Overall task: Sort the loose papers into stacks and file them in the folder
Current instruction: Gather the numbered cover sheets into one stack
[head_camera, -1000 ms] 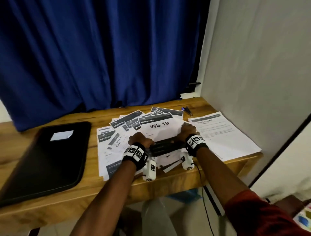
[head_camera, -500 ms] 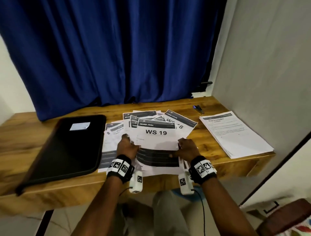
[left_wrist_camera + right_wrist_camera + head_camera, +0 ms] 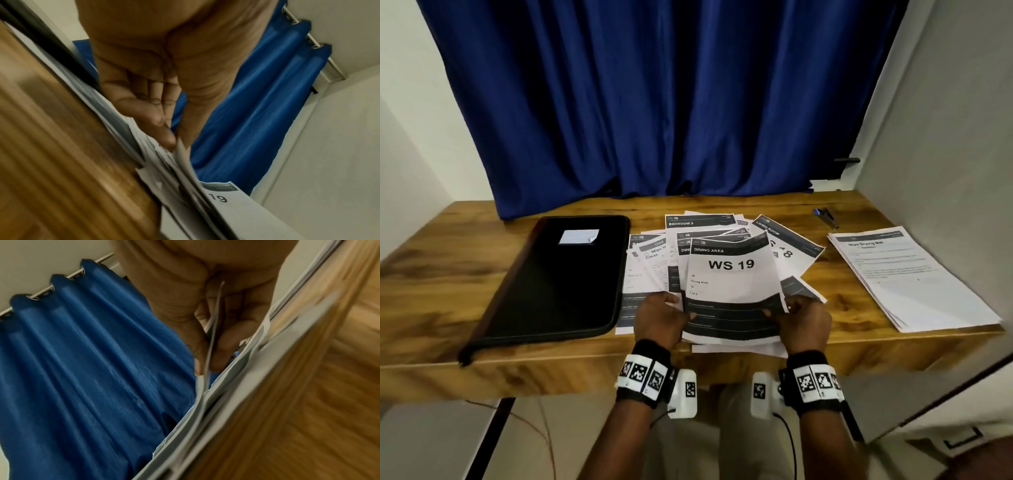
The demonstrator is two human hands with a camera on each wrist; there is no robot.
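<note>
A fanned pile of loose papers lies mid-table, topped by a sheet headed "DINING AREA, WS 19". My left hand pinches the near left edge of that top bundle, thumb above and fingers below, also seen in the left wrist view. My right hand pinches the near right edge, sheets between thumb and fingers. The bundle's near edge is lifted slightly off the pile. A closed black folder with a white label lies to the left.
A neat stack of printed sheets sits at the table's right end. A small blue and black stapler-like object lies near the back right. A blue curtain hangs behind; a wall stands at the right.
Both hands have slid toward the near edge of the pile and taken hold of the top sheets' lower corners. The head view has shifted, bringing the folder and right stack fully into sight.
</note>
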